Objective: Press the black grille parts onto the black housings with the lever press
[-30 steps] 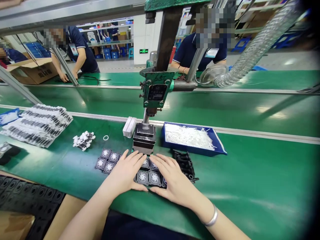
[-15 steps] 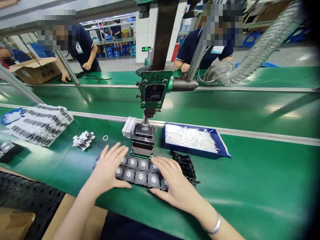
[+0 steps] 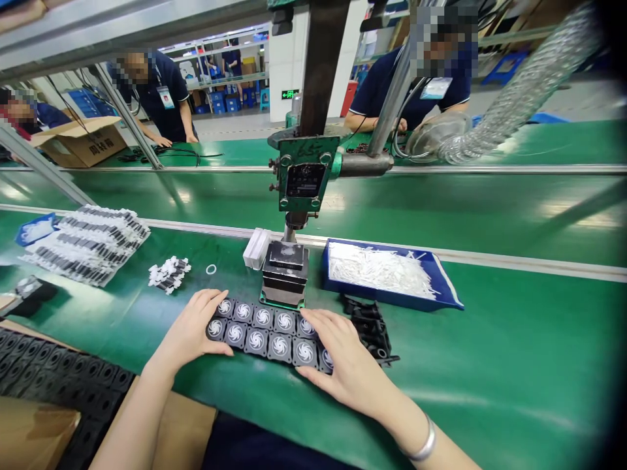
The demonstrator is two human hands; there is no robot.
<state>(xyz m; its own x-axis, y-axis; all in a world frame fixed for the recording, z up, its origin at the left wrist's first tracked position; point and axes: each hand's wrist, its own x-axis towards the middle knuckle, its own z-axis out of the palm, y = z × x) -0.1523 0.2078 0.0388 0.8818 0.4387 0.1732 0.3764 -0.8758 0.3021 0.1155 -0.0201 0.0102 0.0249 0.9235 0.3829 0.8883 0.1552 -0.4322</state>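
**Both grips flat on the double row of impeller pieces**

I see the black square impeller pieces point(image 3: 267, 329), each with a white swirl, lying in two rows on the green tabletop point(image 3: 490, 365), just in front of the press block point(image 3: 285, 274). My left grip point(image 3: 191, 333) is spread flat against the rows' left end, thumb along the near edge, pinching nothing. My right grip point(image 3: 343, 362) lies spread over the right end, covering the last pieces, closed on nothing. Right of the press block a pile of black frames point(image 3: 369, 329) sits beside the rows, with a blue tray point(image 3: 441, 297) of white slivers behind it. Left of the press block lie a white ring point(image 3: 211, 269) and a heap of white clips point(image 3: 169, 274).
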